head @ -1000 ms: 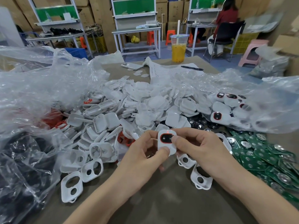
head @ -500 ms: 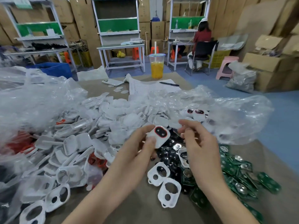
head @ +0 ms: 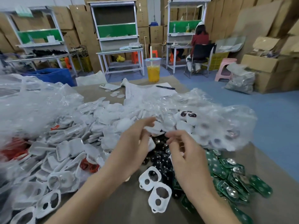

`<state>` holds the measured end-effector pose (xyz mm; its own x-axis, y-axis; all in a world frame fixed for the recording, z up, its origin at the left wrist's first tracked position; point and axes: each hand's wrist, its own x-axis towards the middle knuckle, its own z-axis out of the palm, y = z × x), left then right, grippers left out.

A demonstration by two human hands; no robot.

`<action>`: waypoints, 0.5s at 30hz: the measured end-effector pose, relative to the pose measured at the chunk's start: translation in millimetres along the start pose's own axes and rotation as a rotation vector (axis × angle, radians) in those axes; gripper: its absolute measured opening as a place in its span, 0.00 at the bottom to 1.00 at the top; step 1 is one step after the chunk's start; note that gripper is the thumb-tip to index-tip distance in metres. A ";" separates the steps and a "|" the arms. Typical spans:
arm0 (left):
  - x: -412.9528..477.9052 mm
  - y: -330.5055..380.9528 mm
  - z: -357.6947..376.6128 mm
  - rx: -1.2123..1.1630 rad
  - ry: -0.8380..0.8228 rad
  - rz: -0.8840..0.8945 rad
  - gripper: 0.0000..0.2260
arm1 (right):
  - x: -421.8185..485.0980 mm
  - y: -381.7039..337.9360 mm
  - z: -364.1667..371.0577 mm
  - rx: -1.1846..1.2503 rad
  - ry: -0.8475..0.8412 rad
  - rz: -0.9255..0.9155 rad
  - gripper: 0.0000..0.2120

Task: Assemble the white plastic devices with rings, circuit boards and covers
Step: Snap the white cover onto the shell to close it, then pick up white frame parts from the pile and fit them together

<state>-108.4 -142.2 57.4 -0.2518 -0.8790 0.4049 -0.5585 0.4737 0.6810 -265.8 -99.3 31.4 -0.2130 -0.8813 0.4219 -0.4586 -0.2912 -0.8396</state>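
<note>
Left of the black pile [head: 156, 153], a big clear bag [head: 32, 107] spills white shells [head: 68, 151] and holds red rings [head: 13, 151]. Right of the pile, a smaller bag [head: 226, 126] holds finished devices [head: 188, 114], with green boards [head: 229, 173] nearer the person. Over the pile, the left hand [head: 129, 151] meets a blurred white device [head: 156, 130] at its fingertips; whether it pinches it I cannot tell. The right hand [head: 186, 156] is loosely bent, with nothing seen in it.

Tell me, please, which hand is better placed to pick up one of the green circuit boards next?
Right, probably. The right hand hangs, seemingly empty, just beside the heap of green circuit boards on its own side. The left hand reaches forward towards the white plastic parts, farther from the boards.
</note>
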 end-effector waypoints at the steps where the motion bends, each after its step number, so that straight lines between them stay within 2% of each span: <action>1: -19.1 -10.5 -12.6 0.115 0.029 0.043 0.17 | -2.0 0.4 2.9 -0.106 -0.064 -0.047 0.11; 4: -66.4 -39.9 -42.9 0.508 0.118 0.192 0.16 | -8.6 1.7 13.7 -0.380 -0.174 -0.238 0.10; 7: -89.8 -56.0 -53.0 0.700 -0.026 0.148 0.20 | -13.1 -2.5 18.8 -0.448 -0.274 -0.253 0.15; 9: -89.5 -57.2 -53.2 0.769 -0.144 0.064 0.24 | -15.8 -4.5 21.2 -0.552 -0.427 -0.223 0.26; 11: -80.0 -57.3 -51.3 0.785 -0.186 0.010 0.28 | -18.0 -3.3 21.3 -0.668 -0.592 -0.196 0.37; 13: -69.5 -60.0 -49.7 0.780 -0.170 -0.015 0.31 | -18.3 -3.6 21.7 -0.708 -0.673 -0.182 0.41; 15: -65.8 -63.1 -50.0 0.769 -0.141 -0.016 0.30 | -18.6 -5.1 24.4 -0.715 -0.668 -0.183 0.40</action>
<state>-17.1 -111.6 18.4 -0.3088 -0.9084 0.2820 -0.9406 0.3357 0.0513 -238.5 -90.5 19.4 0.3418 -0.9378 0.0609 -0.8948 -0.3445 -0.2839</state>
